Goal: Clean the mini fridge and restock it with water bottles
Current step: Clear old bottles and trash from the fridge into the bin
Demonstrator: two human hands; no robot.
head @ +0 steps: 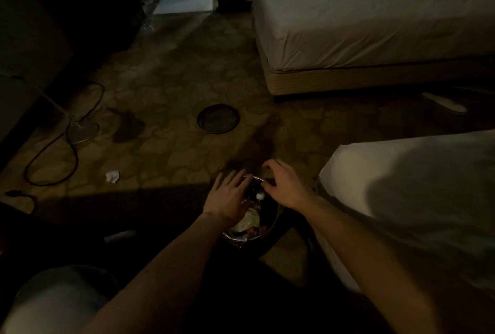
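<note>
In a dim room, both hands reached over a small waste bin (263, 232) standing on the patterned carpet (171, 87) beside a bed (401, 199). The left hand (230, 197) lay flat with fingers spread over the rim; the right hand (284, 186) had its fingers curled at the far rim, though whether it gripped anything could not be told. A white-capped bottle (260, 196) stood inside among litter.

A round dark lid (218, 118) lies on the patterned carpet (171, 87); crumpled paper (112, 175) and a looping cable (67, 130) lie left, two beds (375, 17) right.
</note>
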